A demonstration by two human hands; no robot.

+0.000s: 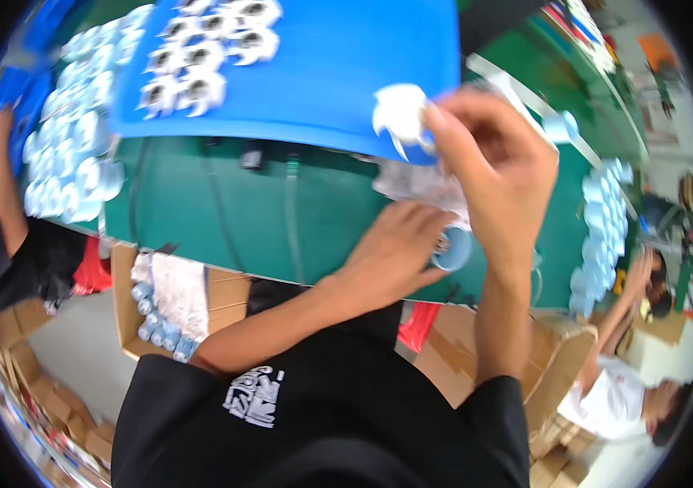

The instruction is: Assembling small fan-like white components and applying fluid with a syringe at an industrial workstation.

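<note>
My right hand (503, 150) is raised over the front right of a blue tray (338, 73). Thumb and finger pinch the edge of a white round plastic part (400, 114) with curved prongs, somewhat blurred. Lower down, my left hand (395, 248) rests on the green table with its fingers against a light-blue cup-shaped housing (454, 249), gripping its left side. Something small and metallic shows inside the housing, too small to name. Beside it lies a crumpled whitish sheet (424, 185), partly hidden by my hands. White parts with dark centres (200, 57) stand in rows on the tray.
Many light-blue housings (70, 146) crowd the table's left, and more (601, 236) line its right end. Cables (292, 211) cross the green tabletop (192, 195). A cardboard box (125, 301) with housings stands below. Other people work at left (5, 252) and right (619, 398).
</note>
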